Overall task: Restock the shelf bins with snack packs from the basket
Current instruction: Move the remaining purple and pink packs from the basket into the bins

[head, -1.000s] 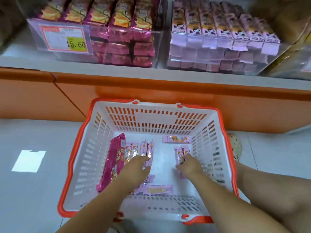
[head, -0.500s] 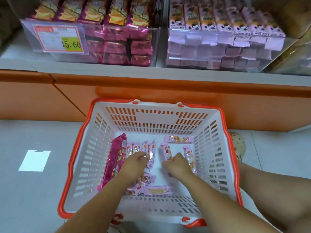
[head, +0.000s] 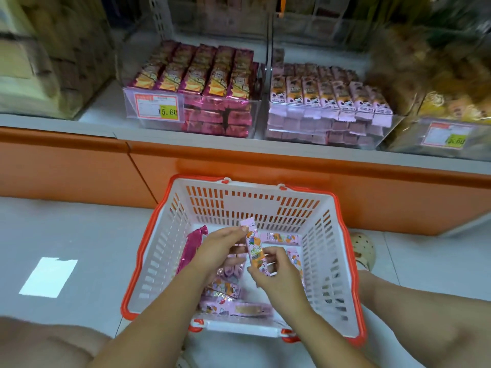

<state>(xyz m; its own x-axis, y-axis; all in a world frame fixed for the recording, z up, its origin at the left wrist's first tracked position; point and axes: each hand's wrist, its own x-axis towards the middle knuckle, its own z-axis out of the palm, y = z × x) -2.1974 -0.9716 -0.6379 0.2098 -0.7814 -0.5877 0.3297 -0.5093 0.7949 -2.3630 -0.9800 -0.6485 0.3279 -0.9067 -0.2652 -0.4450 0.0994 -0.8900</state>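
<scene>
left hand [head: 221, 248] pinches pack [head: 254, 245] top, right hand [head: 277, 277] grips bottom, over basket [head: 159, 248]; likely squaring it for pink bin [head: 382, 134].

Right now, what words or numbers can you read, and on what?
"15.60": price tag on the left clear bin.
Too small to read: the other print on that tag.
Blurred, unreadable: far-right price tag.
Too blurred: print on the held snack pack.

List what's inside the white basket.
In the basket: a magenta pack against the left wall, light-pink snack packs on the floor. The left hand and right hand hold another pink pack above them. Whatever lies beneath the hands and forearms is hidden.
</scene>
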